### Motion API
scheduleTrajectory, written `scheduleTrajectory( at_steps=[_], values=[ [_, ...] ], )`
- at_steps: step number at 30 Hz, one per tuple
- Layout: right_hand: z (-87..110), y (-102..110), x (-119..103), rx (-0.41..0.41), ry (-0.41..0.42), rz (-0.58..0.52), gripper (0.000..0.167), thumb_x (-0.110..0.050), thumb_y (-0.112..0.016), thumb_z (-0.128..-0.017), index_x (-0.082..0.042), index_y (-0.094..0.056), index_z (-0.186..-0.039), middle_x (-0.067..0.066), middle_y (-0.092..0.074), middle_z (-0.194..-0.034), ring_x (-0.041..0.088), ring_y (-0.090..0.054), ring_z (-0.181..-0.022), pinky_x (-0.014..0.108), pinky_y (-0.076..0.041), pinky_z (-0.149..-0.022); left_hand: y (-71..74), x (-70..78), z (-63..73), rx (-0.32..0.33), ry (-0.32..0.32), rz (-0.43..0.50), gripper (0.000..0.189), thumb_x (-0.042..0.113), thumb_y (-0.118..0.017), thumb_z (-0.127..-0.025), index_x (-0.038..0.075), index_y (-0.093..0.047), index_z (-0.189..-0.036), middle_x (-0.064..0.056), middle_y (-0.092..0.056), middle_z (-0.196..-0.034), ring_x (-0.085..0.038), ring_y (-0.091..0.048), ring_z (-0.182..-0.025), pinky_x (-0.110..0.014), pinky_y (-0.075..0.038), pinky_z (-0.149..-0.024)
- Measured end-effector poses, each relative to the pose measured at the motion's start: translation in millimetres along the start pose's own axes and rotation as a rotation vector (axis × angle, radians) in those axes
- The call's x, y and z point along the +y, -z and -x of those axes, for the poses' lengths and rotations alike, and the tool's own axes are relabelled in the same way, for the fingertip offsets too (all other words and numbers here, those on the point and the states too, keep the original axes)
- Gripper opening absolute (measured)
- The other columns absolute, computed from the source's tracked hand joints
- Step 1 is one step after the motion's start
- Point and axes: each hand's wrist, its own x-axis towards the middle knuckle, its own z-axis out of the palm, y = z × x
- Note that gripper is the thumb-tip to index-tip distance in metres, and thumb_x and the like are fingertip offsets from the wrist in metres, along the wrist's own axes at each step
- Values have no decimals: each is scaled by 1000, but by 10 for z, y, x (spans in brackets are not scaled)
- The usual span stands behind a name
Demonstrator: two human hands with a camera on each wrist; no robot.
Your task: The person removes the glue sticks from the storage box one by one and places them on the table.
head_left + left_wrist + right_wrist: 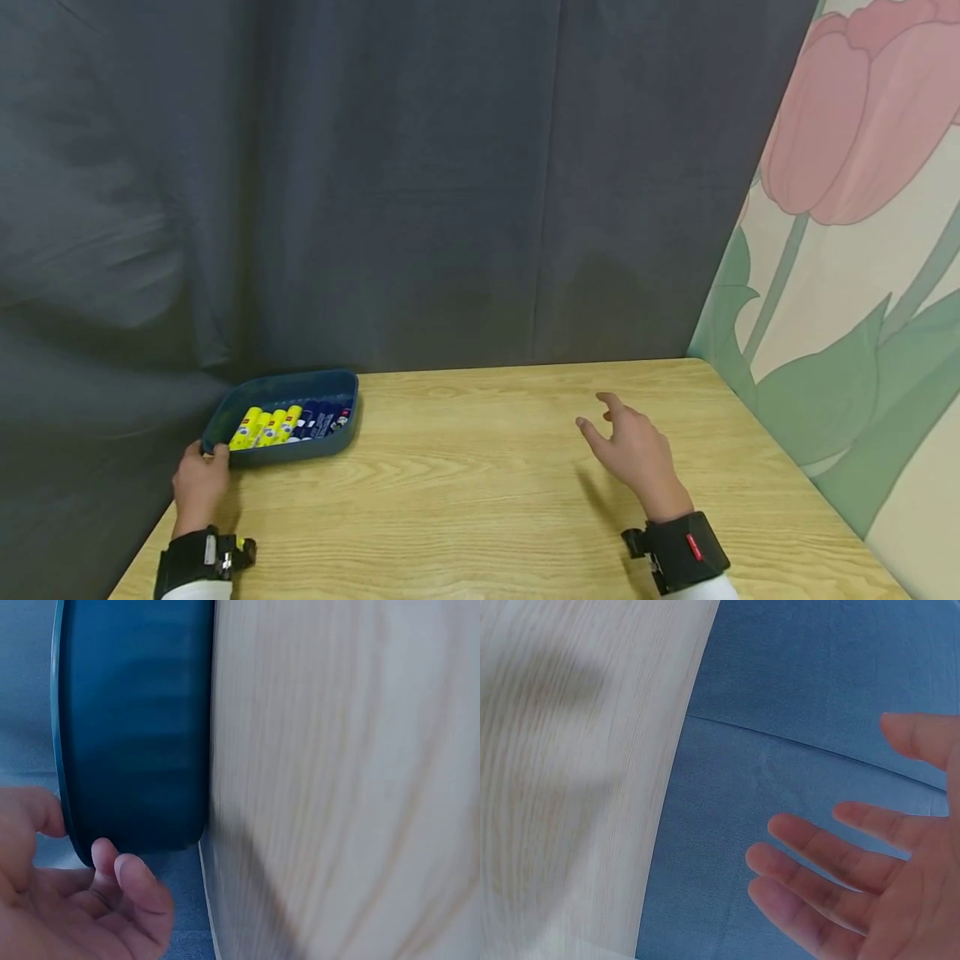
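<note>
Pinching the near left corner of the blue tray [300, 451], the left hand [199, 487] closes thumb and fingers about the rim, likely because that thin lip offers an easy hold. Over to the right, the right hand [637, 454] hangs above the wooden table [450, 508], fingers loosely spread, thumb apart, holding nothing. At the table's far left, near the dark curtain [420, 183], the tray's low walls seemingly keep the yellow sticks [267, 428] and dark blue sticks [322, 421] gathered side by side.
</note>
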Motion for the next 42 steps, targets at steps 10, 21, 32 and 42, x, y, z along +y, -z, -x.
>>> scheduleTrajectory(
  at_steps=[10, 21, 32, 42],
  values=[
    [-18, -94, -142, -19, -13, -3, 61, -52, -49, -79, -11, -42, -124, 14, -59, -100, 26, -58, -81, 39, -43, -51, 70, -95, -111, 9, 32, -3, 57, 27, -27, -88, -16, -22, -126, -36, -34, -114, -48, -33, -102, -55, -25, -83],
    [-36, -209, -303, -6, -5, 2, 56, -48, -51, -79, -10, -46, -120, 11, -59, -98, 25, -58, -79, 39, -43, -53, 152, -136, -186, 43, 99, -74, 51, 25, -30, -87, -17, -32, -116, -34, -41, -100, -45, -41, -88, -53, -33, -70],
    [-44, -292, -425, -6, -17, 5, 54, -47, -52, -80, -9, -48, -118, 12, -59, -98, 25, -58, -78, 39, -43, -53, 216, -155, -391, -264, -9, -193, 59, 23, -26, -87, -23, -8, -120, -42, -26, -111, -52, -30, -101, -56, -25, -84],
    [-48, -321, -540, -4, -41, 6, 55, -47, -51, -80, -9, -47, -119, 13, -59, -99, 25, -58, -77, 39, -42, -51, 174, -11, -416, -421, -122, -342, 45, 20, -23, -88, -22, -18, -104, -37, -39, -91, -42, -47, -80, -47, -38, -65]
  ],
)
